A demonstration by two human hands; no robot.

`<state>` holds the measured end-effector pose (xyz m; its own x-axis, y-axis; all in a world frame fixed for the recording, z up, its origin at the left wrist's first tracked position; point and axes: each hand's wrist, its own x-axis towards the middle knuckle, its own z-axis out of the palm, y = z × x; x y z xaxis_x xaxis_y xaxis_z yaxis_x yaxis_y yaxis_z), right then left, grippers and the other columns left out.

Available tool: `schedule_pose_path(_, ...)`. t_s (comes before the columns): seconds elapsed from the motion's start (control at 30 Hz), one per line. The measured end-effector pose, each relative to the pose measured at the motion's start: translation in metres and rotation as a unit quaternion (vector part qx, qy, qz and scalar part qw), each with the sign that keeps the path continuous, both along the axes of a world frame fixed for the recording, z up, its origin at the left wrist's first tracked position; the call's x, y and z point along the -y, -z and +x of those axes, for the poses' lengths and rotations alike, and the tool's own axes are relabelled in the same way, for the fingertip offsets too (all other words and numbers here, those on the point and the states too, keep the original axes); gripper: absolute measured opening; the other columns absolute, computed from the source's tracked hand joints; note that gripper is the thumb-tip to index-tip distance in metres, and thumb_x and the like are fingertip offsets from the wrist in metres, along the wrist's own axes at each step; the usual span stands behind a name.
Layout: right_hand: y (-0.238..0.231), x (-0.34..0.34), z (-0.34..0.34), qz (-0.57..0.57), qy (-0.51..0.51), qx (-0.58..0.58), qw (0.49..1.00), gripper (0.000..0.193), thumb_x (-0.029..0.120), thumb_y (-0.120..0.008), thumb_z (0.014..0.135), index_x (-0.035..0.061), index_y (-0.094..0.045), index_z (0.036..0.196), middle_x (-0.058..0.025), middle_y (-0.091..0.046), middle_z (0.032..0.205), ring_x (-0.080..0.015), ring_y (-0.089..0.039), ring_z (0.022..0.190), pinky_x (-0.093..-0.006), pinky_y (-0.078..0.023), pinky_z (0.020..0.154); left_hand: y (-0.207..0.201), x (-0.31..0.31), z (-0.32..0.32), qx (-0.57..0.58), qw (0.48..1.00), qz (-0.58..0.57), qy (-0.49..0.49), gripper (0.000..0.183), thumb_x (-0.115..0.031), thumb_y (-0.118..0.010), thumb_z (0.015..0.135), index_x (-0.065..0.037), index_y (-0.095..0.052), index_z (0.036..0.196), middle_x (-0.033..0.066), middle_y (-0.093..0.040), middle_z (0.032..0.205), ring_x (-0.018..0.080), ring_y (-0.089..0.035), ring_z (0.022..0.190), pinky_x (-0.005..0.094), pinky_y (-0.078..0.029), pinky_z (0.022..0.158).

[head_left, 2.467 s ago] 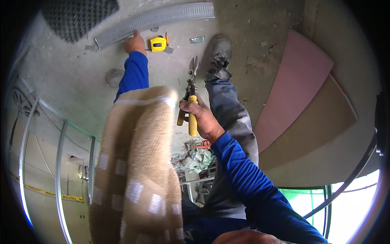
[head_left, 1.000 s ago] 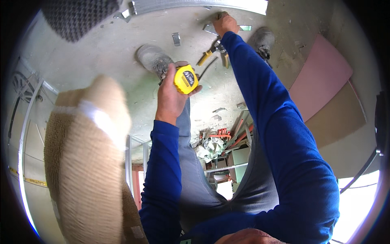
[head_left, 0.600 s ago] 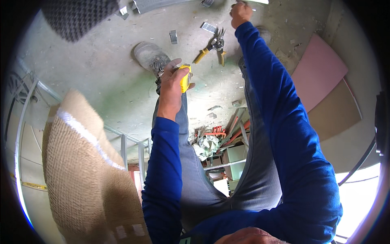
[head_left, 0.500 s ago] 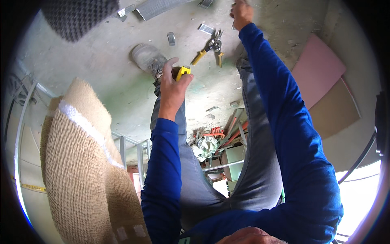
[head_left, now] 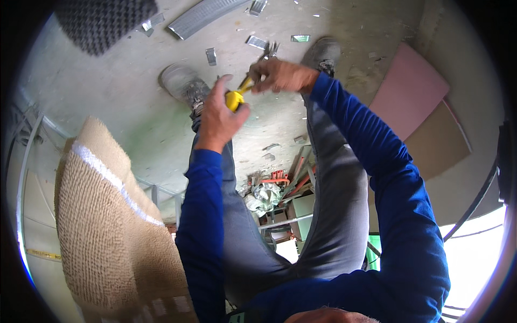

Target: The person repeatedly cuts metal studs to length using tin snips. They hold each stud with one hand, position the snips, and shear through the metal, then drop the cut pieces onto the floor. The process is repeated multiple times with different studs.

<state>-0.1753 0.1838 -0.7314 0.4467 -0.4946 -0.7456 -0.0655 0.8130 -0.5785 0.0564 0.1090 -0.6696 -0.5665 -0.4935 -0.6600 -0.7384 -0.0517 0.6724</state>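
My left hand (head_left: 217,119) is closed around a small yellow tape measure (head_left: 234,100), thumb and forefinger on either side of its case. My right hand (head_left: 284,75) is close by on the right, its fingers bent and blurred. Whether they grip anything does not show clearly. Beneath that hand lies a pair of snips (head_left: 272,50) with yellow handles; the jaws stick out beyond the knuckles and one handle shows at the fingertips. Most of the tool is hidden by my right hand.
Short metal offcuts (head_left: 257,42) and a long grey metal channel (head_left: 207,17) lie ahead on the concrete floor. Pink and brown boards (head_left: 412,89) lean at right. Rough tan material (head_left: 102,226) rises at left. Between my legs are a clear plastic bag (head_left: 263,198) and orange-handled tools.
My right hand has come back from far ahead, down and left, to just beside the tape measure and over the snips. My left hand still holds the tape measure. The view has shifted slightly.
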Motion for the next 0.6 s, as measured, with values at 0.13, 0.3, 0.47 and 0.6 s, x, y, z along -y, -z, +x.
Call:
schedule_pose_path(0.13,0.061,-0.014,-0.13,-0.09,0.166,-0.122,0.975,0.027,0.017,-0.065,0.097,0.0032,-0.071,0.119,-0.005,-0.068,0.089,-0.0133,-0.06,0.074,-0.0279,-0.051,0.068,0.054,0.028,0.037,0.099,0.995,0.029,0.01,0.05,-0.022,-0.069,0.085,0.002,-0.062,0.128,0.0277,-0.065,0.125,0.0442,-0.061,0.117,0.0459,-0.048,0.103)
schedule_pose_path(0.3,0.123,-0.012,-0.29,-0.048,0.374,-0.333,0.864,0.013,0.016,-0.066,0.097,0.0078,-0.073,0.104,-0.001,-0.06,0.074,-0.0147,-0.051,0.055,-0.0334,-0.043,0.048,0.098,0.083,0.066,0.151,0.986,-0.008,0.065,0.036,-0.029,-0.063,0.093,0.001,-0.07,0.112,0.0294,-0.069,0.104,0.0455,-0.065,0.102,0.048,-0.05,0.091)
schedule_pose_path(0.47,0.168,0.012,-0.325,0.016,0.435,-0.336,0.836,0.016,0.019,-0.066,0.099,0.0084,-0.074,0.107,-0.0029,-0.067,0.078,-0.0152,-0.052,0.053,-0.0341,-0.039,0.044,0.139,0.13,0.033,0.16,0.972,-0.133,0.109,0.039,-0.039,-0.063,0.099,-0.002,-0.07,0.107,0.0286,-0.069,0.105,0.046,-0.063,0.102,0.0503,-0.05,0.089)
schedule_pose_path(0.6,0.211,0.013,-0.342,0.007,0.488,-0.267,0.831,0.019,0.021,-0.062,0.101,0.0088,-0.072,0.113,-0.0033,-0.071,0.082,-0.0162,-0.054,0.052,-0.0344,-0.039,0.043,0.169,0.146,0.01,0.147,0.967,-0.173,0.112,0.038,-0.04,-0.061,0.1,-0.004,-0.07,0.108,0.0271,-0.07,0.106,0.0453,-0.064,0.105,0.0516,-0.049,0.091)
